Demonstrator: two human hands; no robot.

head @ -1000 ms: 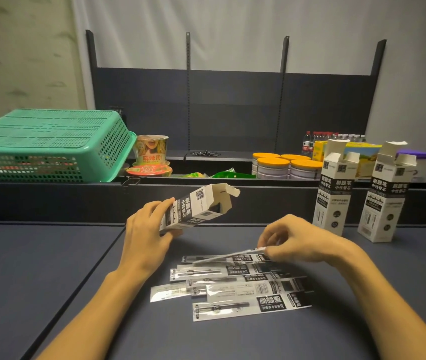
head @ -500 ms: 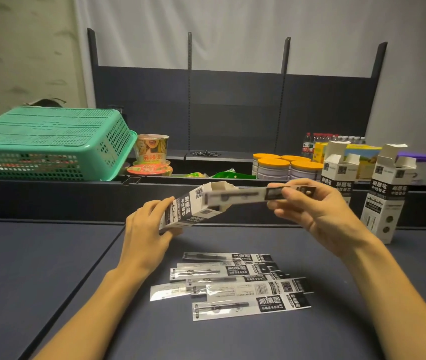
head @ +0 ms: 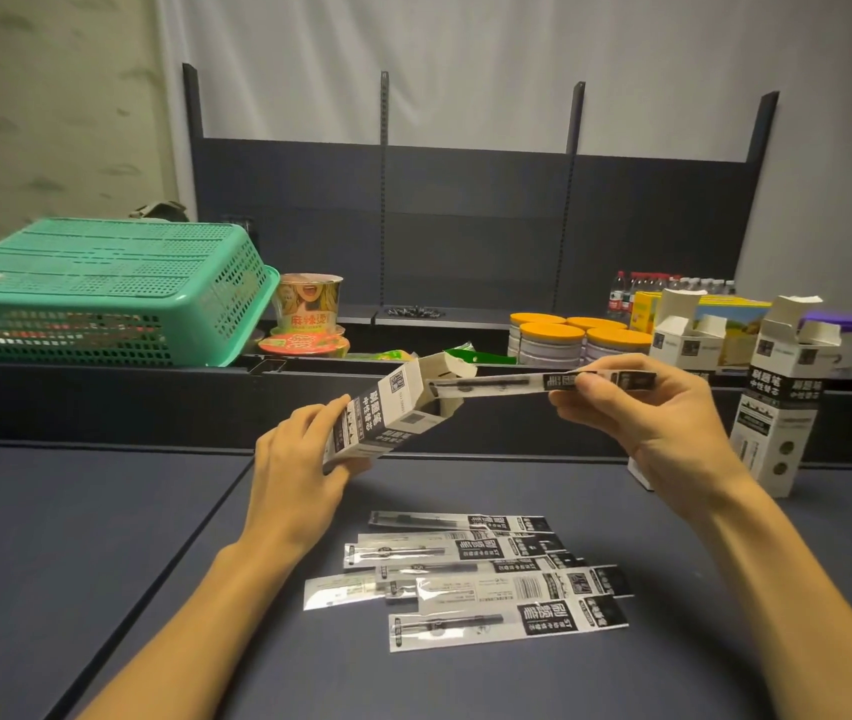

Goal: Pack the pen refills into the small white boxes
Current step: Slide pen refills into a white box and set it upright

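Note:
My left hand (head: 296,470) grips a small white box (head: 387,415) with black lettering, tilted with its open flap end pointing up and right. My right hand (head: 637,418) pinches a packaged pen refill (head: 507,383) by its black label end; the refill's other tip sits at the box's open mouth. Several more packaged refills (head: 470,574) lie in a loose pile on the dark table below my hands. Two more white boxes (head: 683,345) (head: 782,402) stand upright with open flaps at the right.
A green plastic basket (head: 102,293) lies upside down at the back left. Behind the table's raised edge (head: 102,392) stand a noodle cup (head: 307,306), orange-lidded tins (head: 564,337), bottles (head: 621,296) and a yellow carton (head: 644,309).
My right hand picked a refill off the pile, lifted it and brought its tip to the mouth of the box. My left hand kept the box nearly still.

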